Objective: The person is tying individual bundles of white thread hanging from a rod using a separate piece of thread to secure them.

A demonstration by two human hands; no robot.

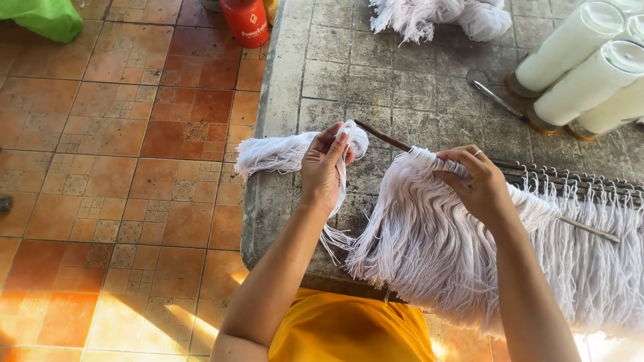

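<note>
My left hand (325, 164) is closed around a bundle of white strings (278, 153) that trails off to the left over the grey table's edge. My right hand (473, 184) pinches the top of a thick fringe of white strings (429, 241) that hangs on a thin dark rod (384, 136). The rod lies across the stone table (376, 74) and runs to the right, where more loops of string hang from it in a row (590, 194). The fringe spills over the near edge toward my yellow garment (349, 328).
Three white cylinders with brown bases (577, 74) lie at the table's far right, with a metal tool (496, 99) beside them. Another heap of white string (436, 17) sits at the far edge. On the tiled floor to the left stand a red container (245, 20) and something green (47, 17).
</note>
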